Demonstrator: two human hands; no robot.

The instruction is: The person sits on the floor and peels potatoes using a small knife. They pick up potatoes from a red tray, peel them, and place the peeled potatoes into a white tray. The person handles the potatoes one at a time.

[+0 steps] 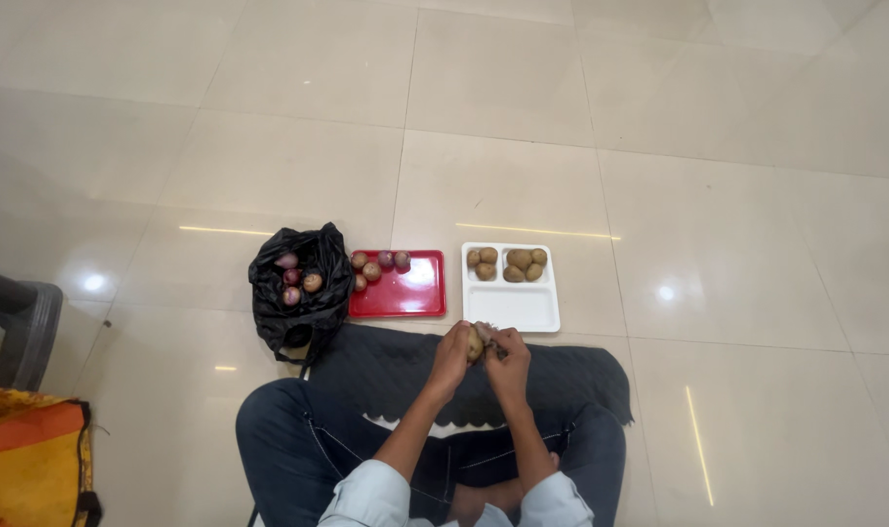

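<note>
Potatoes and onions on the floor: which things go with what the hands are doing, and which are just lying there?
In use: left hand, right hand, small brown potato, white compartment tray of potatoes, red rectangular plastic tray, black plastic bag.

Lying about: yellow-orange cloth bag, dark grey chair leg.

1. The potato [475,344] is mostly covered by the left hand [453,353] and the right hand [509,353]; only a small brown part shows between them
2. A thin thing at the right hand's fingers is too small to tell what it is
3. The black bag [299,291] hides most of what lies inside it; only a few round pieces show at its opening
4. The yellow and orange bag [30,457] is cut off by the left and bottom edges
5. The dark grey object [15,327] at the left edge is cut off, its kind is not clear
6. The person's arms and legs are cut off by the bottom edge
</note>
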